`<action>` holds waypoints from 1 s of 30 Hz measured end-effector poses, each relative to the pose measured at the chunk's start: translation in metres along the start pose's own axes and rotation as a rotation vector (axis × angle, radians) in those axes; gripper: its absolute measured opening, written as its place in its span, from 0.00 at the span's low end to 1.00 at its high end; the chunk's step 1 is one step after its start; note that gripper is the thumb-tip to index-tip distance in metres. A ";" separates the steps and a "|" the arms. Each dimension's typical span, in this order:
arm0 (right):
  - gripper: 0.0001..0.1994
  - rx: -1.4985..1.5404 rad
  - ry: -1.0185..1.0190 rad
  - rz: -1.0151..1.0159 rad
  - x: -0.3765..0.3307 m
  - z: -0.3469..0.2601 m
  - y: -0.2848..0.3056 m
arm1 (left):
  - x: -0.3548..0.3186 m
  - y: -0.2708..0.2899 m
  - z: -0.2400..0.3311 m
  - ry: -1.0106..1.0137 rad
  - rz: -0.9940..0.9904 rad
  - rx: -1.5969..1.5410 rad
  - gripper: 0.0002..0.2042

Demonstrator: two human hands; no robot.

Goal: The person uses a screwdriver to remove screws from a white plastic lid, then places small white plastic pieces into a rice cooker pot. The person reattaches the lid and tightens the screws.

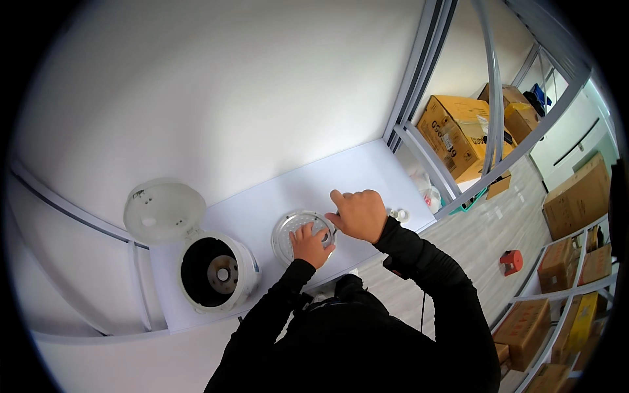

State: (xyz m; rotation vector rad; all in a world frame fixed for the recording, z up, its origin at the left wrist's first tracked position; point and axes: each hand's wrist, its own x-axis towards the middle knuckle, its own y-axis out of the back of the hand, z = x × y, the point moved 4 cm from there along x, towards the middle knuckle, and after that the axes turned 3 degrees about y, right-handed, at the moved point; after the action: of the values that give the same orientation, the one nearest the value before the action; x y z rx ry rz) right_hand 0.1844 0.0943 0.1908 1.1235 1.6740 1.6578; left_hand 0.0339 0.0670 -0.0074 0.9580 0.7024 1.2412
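White tabletop (pixel 367 173) carries everything the person works on. A round, silvery metal inner-lid plate (pixel 293 230) lies flat on it, under both hands. The left hand (pixel 310 244) rests on the near right part of the plate, its fingers (pixel 303 230) slightly spread and pressed down on the metal, with nothing gripped between them. The right hand (pixel 358 214) sits just beyond and to the right of those fingers, at the plate's right rim; its fingers are curled in close and the thumb and forefinger come together narrowly at the edge, though whether they pinch some small part there cannot be told.

Just to the right of the right hand's knuckles lies a small white round cap-like piece (pixel 399 213), apart from the hand. Well to the left of the left fingers stands a white electric rice cooker (pixel 217 272) with its round lid (pixel 162 210) swung open and upright; the pot cavity is dark, with a metal heating disc at the bottom. Both forearms wear black sleeves (pixel 419 255). Far off to the right, past a grey metal frame (pixel 419 147), brown cardboard boxes (pixel 455 134) are stacked, and a small red object (pixel 512 261) sits on the floor.
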 end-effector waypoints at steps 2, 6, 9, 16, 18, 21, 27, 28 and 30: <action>0.20 -0.051 -0.034 -0.058 0.001 -0.002 0.001 | 0.001 0.001 -0.001 0.006 -0.010 0.001 0.27; 0.21 -0.065 0.119 0.244 -0.004 -0.007 0.010 | 0.001 0.001 -0.001 0.001 -0.009 0.006 0.26; 0.23 -0.024 0.176 0.376 -0.003 -0.004 0.005 | 0.001 -0.002 -0.002 -0.008 0.013 0.006 0.26; 0.21 -0.037 -0.101 -0.154 0.002 0.003 -0.004 | 0.001 -0.003 -0.003 -0.005 0.021 -0.004 0.27; 0.20 -0.066 0.024 0.141 -0.006 -0.004 0.006 | 0.002 -0.002 -0.004 0.005 -0.007 -0.005 0.27; 0.20 -0.025 0.153 0.355 -0.013 -0.001 0.004 | 0.004 -0.001 -0.001 0.016 -0.055 -0.017 0.28; 0.22 -0.024 -0.059 0.060 -0.005 0.005 -0.008 | 0.003 -0.003 -0.004 -0.024 0.002 0.008 0.27; 0.22 -0.018 -0.102 0.015 -0.004 0.006 -0.009 | 0.002 -0.003 -0.004 -0.040 0.036 0.021 0.26; 0.22 -0.037 -0.030 0.129 -0.010 0.000 0.001 | 0.000 -0.004 -0.007 -0.055 0.064 0.040 0.26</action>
State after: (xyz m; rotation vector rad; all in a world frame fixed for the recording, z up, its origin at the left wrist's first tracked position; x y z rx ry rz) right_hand 0.1896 0.0861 0.1898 1.2558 1.5744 1.7345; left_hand 0.0302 0.0686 -0.0142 1.0510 0.6601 1.2561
